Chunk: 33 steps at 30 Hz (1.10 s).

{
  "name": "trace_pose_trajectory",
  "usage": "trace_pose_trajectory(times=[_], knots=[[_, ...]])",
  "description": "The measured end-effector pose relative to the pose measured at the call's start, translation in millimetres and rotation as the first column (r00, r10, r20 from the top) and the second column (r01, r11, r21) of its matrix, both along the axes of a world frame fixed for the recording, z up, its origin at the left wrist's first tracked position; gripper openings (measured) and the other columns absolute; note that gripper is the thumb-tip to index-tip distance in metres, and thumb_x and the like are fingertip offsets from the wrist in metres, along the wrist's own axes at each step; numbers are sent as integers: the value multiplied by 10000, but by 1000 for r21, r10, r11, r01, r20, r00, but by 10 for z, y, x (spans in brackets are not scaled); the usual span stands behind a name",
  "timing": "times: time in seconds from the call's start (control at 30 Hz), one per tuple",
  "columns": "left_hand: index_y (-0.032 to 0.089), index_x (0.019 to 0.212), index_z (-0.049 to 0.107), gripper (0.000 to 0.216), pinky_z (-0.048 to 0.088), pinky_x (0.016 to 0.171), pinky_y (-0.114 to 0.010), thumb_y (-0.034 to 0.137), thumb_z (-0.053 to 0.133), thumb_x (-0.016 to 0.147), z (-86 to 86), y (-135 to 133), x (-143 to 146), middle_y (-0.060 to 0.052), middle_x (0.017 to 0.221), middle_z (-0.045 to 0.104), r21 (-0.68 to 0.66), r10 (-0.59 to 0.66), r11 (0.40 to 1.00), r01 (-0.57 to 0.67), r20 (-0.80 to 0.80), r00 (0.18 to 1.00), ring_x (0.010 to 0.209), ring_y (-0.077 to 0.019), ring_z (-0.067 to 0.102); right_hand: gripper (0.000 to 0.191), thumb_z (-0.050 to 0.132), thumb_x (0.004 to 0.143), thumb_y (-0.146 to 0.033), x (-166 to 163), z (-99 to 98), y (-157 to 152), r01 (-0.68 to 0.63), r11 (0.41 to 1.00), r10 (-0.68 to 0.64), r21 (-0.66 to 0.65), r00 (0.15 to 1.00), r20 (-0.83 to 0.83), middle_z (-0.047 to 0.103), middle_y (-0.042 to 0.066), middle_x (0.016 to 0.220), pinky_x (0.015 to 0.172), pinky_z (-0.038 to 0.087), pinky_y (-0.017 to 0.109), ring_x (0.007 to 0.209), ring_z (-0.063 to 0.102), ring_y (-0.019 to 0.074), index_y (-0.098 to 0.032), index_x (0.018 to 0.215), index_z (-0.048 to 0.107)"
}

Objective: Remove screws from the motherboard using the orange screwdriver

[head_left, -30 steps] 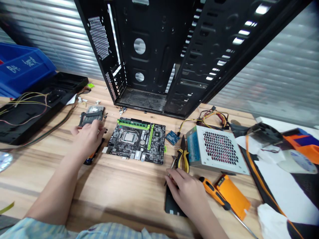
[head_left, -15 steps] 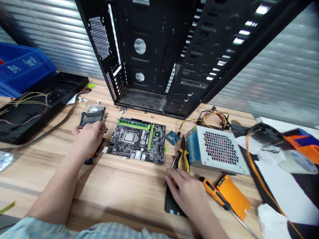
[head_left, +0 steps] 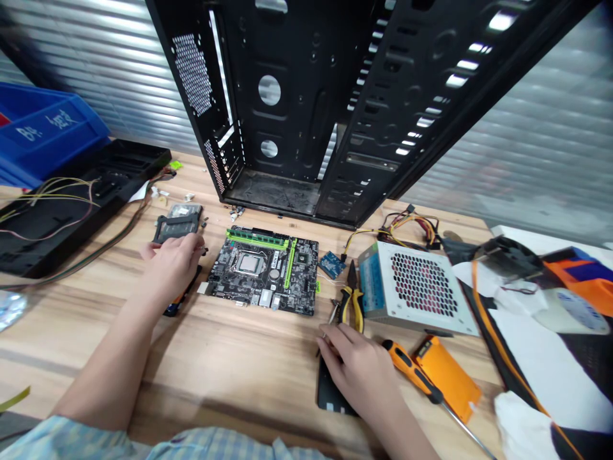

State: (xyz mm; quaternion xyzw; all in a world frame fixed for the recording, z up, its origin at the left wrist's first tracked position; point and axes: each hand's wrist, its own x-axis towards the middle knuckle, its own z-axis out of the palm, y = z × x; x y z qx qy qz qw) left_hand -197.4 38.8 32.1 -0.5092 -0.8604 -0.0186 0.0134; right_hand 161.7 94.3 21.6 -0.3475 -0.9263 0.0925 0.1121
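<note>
My left hand (head_left: 175, 271) is closed with its fingers curled. It rests beside a hard drive with a black bracket (head_left: 178, 220). A dark item with orange and blue parts (head_left: 178, 301) lies partly under the palm; what the fingers hold, if anything, is hidden. My right hand (head_left: 364, 367) has its fingertips closed on a slim metal tool (head_left: 332, 314). Beneath that hand a flat black plate-like thing (head_left: 330, 396) lies partly covered. Yellow-handled pliers (head_left: 352, 300) are just beyond the fingers. Between both hands lies a motherboard (head_left: 263, 271) with a processor and a green memory stick.
A tall black computer case (head_left: 297, 115) stands open at the back. To the right are a power supply (head_left: 421, 287), an orange screwdriver (head_left: 412, 370), an orange box (head_left: 450, 377) and a fan (head_left: 510, 259). At left sit a blue bin (head_left: 48, 131) and a black panel (head_left: 52, 223) with loose wires.
</note>
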Motion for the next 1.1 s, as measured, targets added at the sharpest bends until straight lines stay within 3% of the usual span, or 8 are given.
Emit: trace_pose_trajectory(times=[0.37, 0.7, 0.97, 1.1], knots=[[212, 1070, 456, 230, 295, 886, -452, 317, 278, 971, 22, 3, 38, -107, 1032, 701, 14, 32, 999, -32, 18, 999, 1010, -278, 602, 302, 384, 1005, -302, -8, 1, 8, 9, 1000, -9, 2, 1000, -9, 706, 18, 836, 522, 373, 256, 640, 666, 145, -234, 998, 678], [215, 1291, 358, 346, 276, 935, -502, 290, 295, 960, 47, 13, 51, -115, 1093, 695, 43, 65, 997, -69, 103, 993, 1103, -317, 581, 309, 377, 1009, -307, -1, -12, 12, 1, 1000, -1, 17, 1000, -19, 706, 20, 830, 515, 357, 256, 634, 667, 147, -225, 997, 674], [198, 1315, 402, 381, 290, 883, -479, 290, 260, 974, 50, 16, 57, -141, 1195, 661, 25, 36, 999, -37, 44, 998, 1093, -320, 571, 329, 354, 1019, -319, 0, -3, 7, 3, 1000, -3, 11, 1000, -14, 709, 16, 836, 523, 347, 257, 639, 667, 150, -228, 999, 669], [210, 1238, 509, 361, 288, 876, -471, 287, 265, 984, 34, 12, 42, -140, 1235, 639, 13, 17, 1000, -17, -3, 1000, 1091, -307, 562, 329, 355, 1019, -324, 3, -4, 8, 5, 1000, -5, 9, 1000, -14, 707, 13, 831, 522, 342, 260, 638, 664, 150, -230, 993, 670]])
